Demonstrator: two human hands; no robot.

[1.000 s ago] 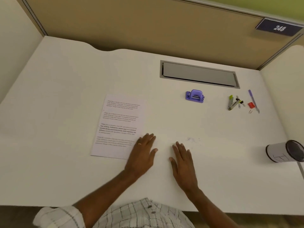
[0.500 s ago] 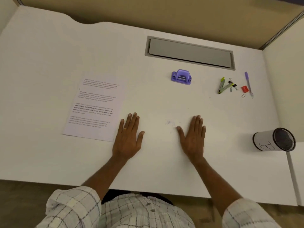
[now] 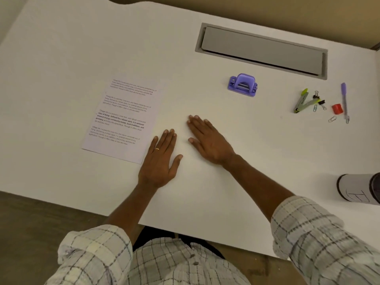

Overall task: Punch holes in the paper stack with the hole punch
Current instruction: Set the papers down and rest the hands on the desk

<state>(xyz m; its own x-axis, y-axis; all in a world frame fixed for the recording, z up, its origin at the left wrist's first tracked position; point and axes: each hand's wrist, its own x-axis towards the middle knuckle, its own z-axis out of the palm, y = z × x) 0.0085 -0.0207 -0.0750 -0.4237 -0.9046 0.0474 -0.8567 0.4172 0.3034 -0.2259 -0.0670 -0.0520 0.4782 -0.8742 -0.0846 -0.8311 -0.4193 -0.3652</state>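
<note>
Paper stack to your left, hole punch ahead right, both hands bare

Paper stack (image 3: 123, 118): lies flat on the white desk (image 3: 61, 58), left of both hands. Its long axis runs away from you, the far end leaning right. Printed side up.

Your left hand (image 3: 161, 159): palm down on the desk, fingers straight and close together, holding nothing. It sits just beside the stack's near right corner. Whether the little-finger edge touches the paper, the view does not settle. This is the nearer hand to the paper.

Your right hand (image 3: 207, 138): also flat and unladen, fingers straight and angled toward the far left. It rests between stack and punch.

Hole punch (image 3: 242, 85): purple, standing on its base, beyond your right hand and a little to the right, apart from it. Its long axis runs roughly left to right. The right hand is the nearer one, so the judgement is right for the punch, left for the paper. The two things are well apart and one must travel to the other.

Farther right: a grey recessed hatch (image 3: 261, 50) at the desk's back, a small clutter of clips (image 3: 318, 98), a red piece (image 3: 337, 109) and a purple pen (image 3: 344, 99). A white cylinder (image 3: 357, 189) lies on its side at the right edge. A tan partition closes the back.
</note>
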